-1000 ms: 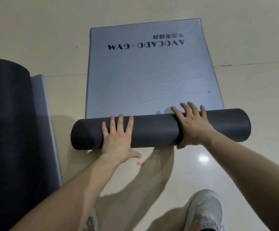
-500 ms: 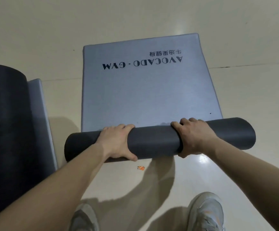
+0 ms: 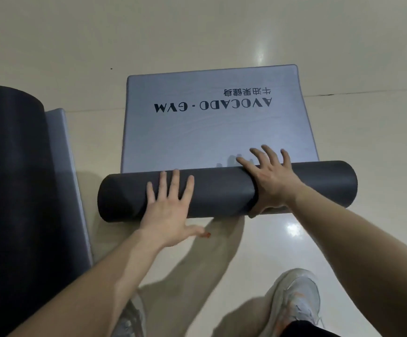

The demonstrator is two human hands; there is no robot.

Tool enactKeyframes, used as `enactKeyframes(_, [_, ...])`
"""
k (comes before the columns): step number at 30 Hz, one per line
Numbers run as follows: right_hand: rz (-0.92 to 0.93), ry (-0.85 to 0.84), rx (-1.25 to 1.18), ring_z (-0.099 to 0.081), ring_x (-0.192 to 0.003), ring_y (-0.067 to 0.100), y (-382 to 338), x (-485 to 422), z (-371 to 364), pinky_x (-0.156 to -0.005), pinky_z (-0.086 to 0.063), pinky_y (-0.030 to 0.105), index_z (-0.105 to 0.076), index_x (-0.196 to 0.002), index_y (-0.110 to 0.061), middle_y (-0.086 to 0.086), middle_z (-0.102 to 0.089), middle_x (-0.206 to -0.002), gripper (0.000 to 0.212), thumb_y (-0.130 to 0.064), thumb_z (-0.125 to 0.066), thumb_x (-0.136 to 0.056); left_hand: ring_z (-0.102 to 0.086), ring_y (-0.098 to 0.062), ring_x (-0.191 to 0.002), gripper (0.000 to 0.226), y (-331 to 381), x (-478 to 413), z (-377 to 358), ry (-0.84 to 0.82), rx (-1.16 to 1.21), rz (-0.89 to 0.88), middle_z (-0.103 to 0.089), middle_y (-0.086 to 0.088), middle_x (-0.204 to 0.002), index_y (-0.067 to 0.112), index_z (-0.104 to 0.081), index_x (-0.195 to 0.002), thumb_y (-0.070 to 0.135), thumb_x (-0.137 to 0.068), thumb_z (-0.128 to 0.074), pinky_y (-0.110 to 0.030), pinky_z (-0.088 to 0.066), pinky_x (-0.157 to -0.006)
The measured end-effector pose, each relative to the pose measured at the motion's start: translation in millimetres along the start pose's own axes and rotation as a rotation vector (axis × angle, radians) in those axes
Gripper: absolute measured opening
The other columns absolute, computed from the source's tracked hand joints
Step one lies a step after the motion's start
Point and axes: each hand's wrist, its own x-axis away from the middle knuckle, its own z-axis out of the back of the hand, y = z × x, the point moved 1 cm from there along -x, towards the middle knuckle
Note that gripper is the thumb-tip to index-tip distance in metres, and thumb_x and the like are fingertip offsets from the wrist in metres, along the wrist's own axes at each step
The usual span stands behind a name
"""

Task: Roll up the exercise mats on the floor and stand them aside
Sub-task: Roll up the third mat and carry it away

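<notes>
Head view: since half a second ago, both hands opened out from a curled grip. Left hand (image 3: 170,210) now flat, fingers spread, palm pressed on the dark roll (image 3: 226,189) of the grey mat (image 3: 209,135). Right hand (image 3: 271,177) splayed over the roll's top, fingertips reaching the flat part, thumb tucked under the near side. Less flat mat left than before, printing upside down. Second mat (image 3: 12,190) at left, rolled dark bulk cut off by the frame edge. Small orange scrap (image 3: 206,235) half hidden by the left thumb. Glossy cream floor (image 3: 197,32); pale shoe (image 3: 292,300) below.
</notes>
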Motion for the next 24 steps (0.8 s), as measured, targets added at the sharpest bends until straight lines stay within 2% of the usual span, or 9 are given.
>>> enactKeyframes(2, [-0.025,0.053,0.008,-0.002,-0.156,0.037,-2.5,-5.5,-0.9,-0.122,-0.005,0.066,0.001,-0.159,-0.034,0.012,-0.009,-0.167,0.144,-0.086,-0.077,-0.050,0.016,-0.042,-0.154,0.144,0.4,-17.3,-5.8,-0.001,-0.040,0.010,0.019,-0.014,-0.169,0.024,0.021,-0.159,0.093,-0.062,-0.059,-0.064,0.005,-0.120])
enactKeyframes(6, [-0.084,0.155,0.079,-0.011,-0.153,0.043,-16.6,0.7,-31.6,-0.117,-0.011,0.070,0.002,-0.163,-0.022,0.020,-0.014,-0.166,0.147,-0.070,-0.086,-0.056,-0.014,-0.031,-0.155,0.140,-23.2,-82.5,30.9,0.088,0.052,-0.036,-0.018,-0.005,-0.169,0.030,-0.003,-0.161,0.092,-0.052,-0.066,-0.054,-0.014,-0.124])
enactKeyframes(8, [-0.082,0.216,0.114,-0.026,-0.147,0.045,-10.2,-17.4,-30.6,-0.111,-0.022,0.073,-0.005,-0.162,-0.021,0.022,-0.027,-0.160,0.136,-0.057,-0.088,-0.060,-0.012,-0.031,-0.156,0.143,-30.9,-97.3,40.1,0.074,0.087,-0.072,-0.014,-0.003,-0.170,0.027,0.000,-0.162,0.092,-0.054,-0.067,-0.054,-0.012,-0.125])
enactKeyframes(10, [-0.043,0.251,0.136,-0.043,-0.131,0.043,0.9,-35.6,-21.7,-0.103,-0.034,0.066,-0.015,-0.157,-0.021,0.019,-0.041,-0.145,0.122,-0.054,-0.081,-0.061,-0.013,-0.033,-0.155,0.145,-29.2,-97.1,37.1,0.125,0.020,-0.070,-0.013,-0.004,-0.170,0.028,0.007,-0.161,0.092,-0.054,-0.066,-0.058,-0.013,-0.123])
enactKeyframes(14, [-0.014,0.187,0.152,-0.055,-0.107,0.036,1.6,-37.4,3.5,-0.094,-0.045,0.054,-0.023,-0.147,-0.024,0.011,-0.052,-0.125,0.111,-0.055,-0.078,-0.056,-0.043,-0.031,-0.135,0.130,-19.7,-90.5,36.6,0.168,-0.090,-0.043,-0.037,-0.001,-0.154,0.035,-0.009,-0.154,0.085,-0.052,-0.073,-0.056,-0.033,-0.112])
enactKeyframes(17, [0.041,0.057,0.099,-0.058,-0.101,0.030,-8.3,-15.5,10.0,-0.084,-0.052,0.044,-0.024,-0.143,-0.030,0.004,-0.055,-0.120,0.107,-0.061,-0.079,-0.057,-0.053,-0.030,-0.125,0.129,-19.6,-74.4,35.5,-0.017,-0.003,-0.063,-0.047,0.002,-0.146,0.037,-0.016,-0.152,0.085,-0.047,-0.073,-0.052,-0.041,-0.105])
enactKeyframes(20, [0.096,-0.055,-0.010,-0.058,-0.117,0.026,-19.0,22.6,-7.7,-0.100,-0.048,0.045,-0.018,-0.150,-0.036,-0.002,-0.055,-0.133,0.116,-0.067,-0.080,-0.057,-0.056,-0.027,-0.123,0.131,-15.2,-36.1,21.2,-0.249,0.088,-0.126,-0.052,0.008,-0.144,0.040,-0.019,-0.154,0.083,-0.045,-0.077,-0.048,-0.047,-0.101])
enactKeyframes(22, [0.024,0.017,-0.058,-0.047,-0.136,0.031,-32.0,52.9,-31.0,-0.114,-0.033,0.055,-0.012,-0.157,-0.031,0.005,-0.046,-0.150,0.128,-0.065,-0.083,-0.056,-0.057,-0.025,-0.123,0.128,-13.1,-29.3,22.0,-0.315,0.126,-0.144,-0.055,0.009,-0.142,0.041,-0.024,-0.153,0.079,-0.045,-0.082,-0.045,-0.048,-0.101])
enactKeyframes(24, [-0.052,0.131,-0.044,-0.039,-0.144,0.040,-47.7,77.4,-57.0,-0.115,-0.023,0.065,-0.021,-0.160,-0.022,0.018,-0.041,-0.156,0.147,-0.064,-0.093,-0.039,-0.058,-0.024,-0.121,0.124,-15.9,-38.5,32.7,-0.388,0.217,-0.119,-0.060,0.009,-0.137,0.042,-0.032,-0.150,0.072,-0.044,-0.088,-0.042,-0.048,-0.101])
